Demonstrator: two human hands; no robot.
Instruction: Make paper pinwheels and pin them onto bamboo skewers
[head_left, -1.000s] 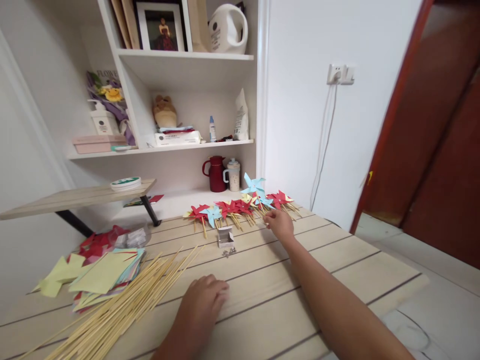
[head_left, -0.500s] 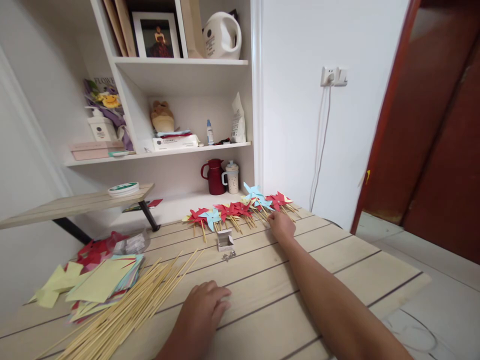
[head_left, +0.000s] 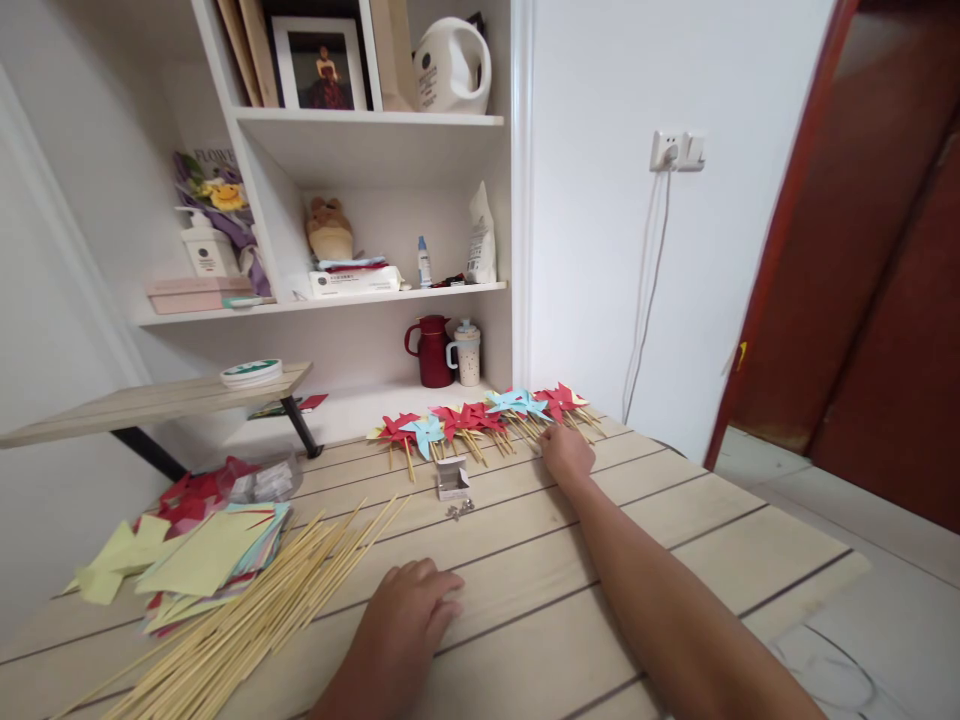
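My right hand (head_left: 568, 455) reaches to the far side of the table, its fingers closed at the lower end of a light blue paper pinwheel's (head_left: 517, 403) stick. That pinwheel lies in a row with red pinwheels (head_left: 469, 420) and another blue pinwheel (head_left: 425, 436), all on thin wooden sticks. The fingertips are partly hidden behind the hand. Near the front, my left hand (head_left: 409, 620) rests on the table, fingers loosely bent, thumb apart, holding nothing. Beyond it stand a small open box (head_left: 453, 480) and a little heap of metal pins (head_left: 460, 510).
Left of my left hand lie many loose wooden sticks (head_left: 262, 610) and a stack of coloured paper (head_left: 206, 555). Behind these are red paper pieces (head_left: 187, 500) and a clear plastic container (head_left: 266, 480). A small raised shelf (head_left: 165, 400) and a wall shelf unit (head_left: 367, 119) border the table (head_left: 540, 580).
The light blue pinwheel at my right hand has come down from a raised, tilted position to lie in the row. My left hand has stayed in place. The view has shifted slightly.
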